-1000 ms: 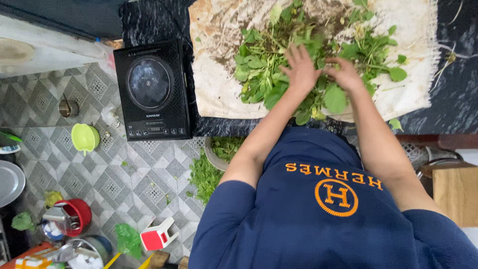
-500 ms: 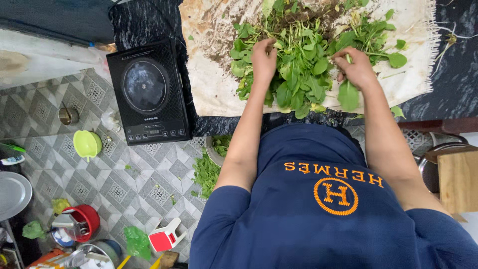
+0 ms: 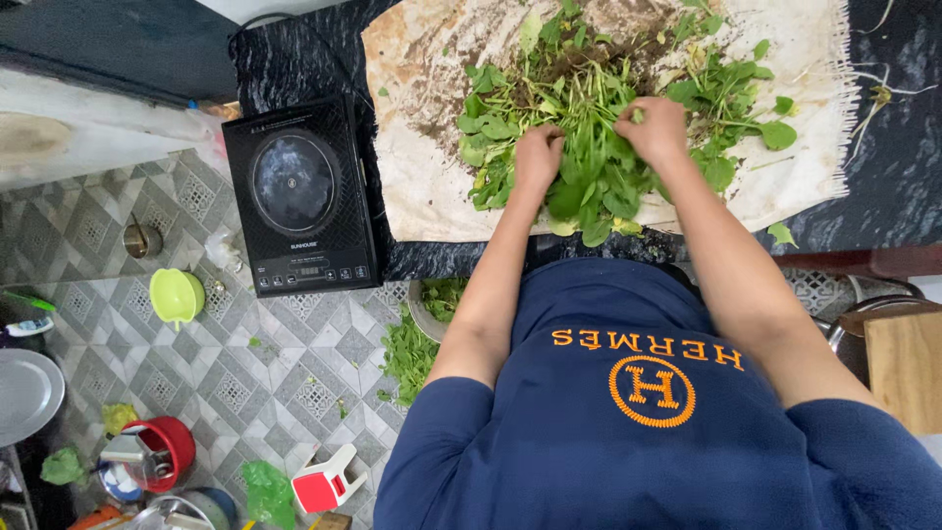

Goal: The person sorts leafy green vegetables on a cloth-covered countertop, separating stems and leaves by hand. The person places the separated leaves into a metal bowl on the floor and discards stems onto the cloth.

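Note:
A pile of leafy greens (image 3: 589, 147) with stems and roots lies on a stained white cloth (image 3: 422, 167) spread over a dark stone counter (image 3: 294, 59). My left hand (image 3: 538, 155) is sunk into the near left of the pile, fingers closed around a bunch of leaves. A little to the right, my right hand (image 3: 653, 128) pinches leaves near the pile's middle. Both forearms reach forward over the counter's front edge. Loose leaves (image 3: 780, 132) lie scattered on the cloth's right side.
A black induction cooker (image 3: 299, 196) sits at the counter's left end. Below, on the patterned tile floor, a metal bowl of greens (image 3: 437, 299), spilled leaves (image 3: 407, 353), a green bowl (image 3: 177, 294), a red bucket (image 3: 162, 451) and a small red-and-white stool (image 3: 329, 481). A wooden board (image 3: 903, 368) is at right.
My left hand went up and left into the pile, then came back toward the right hand. Both hands now sit close together in the greens, farther from the counter edge.

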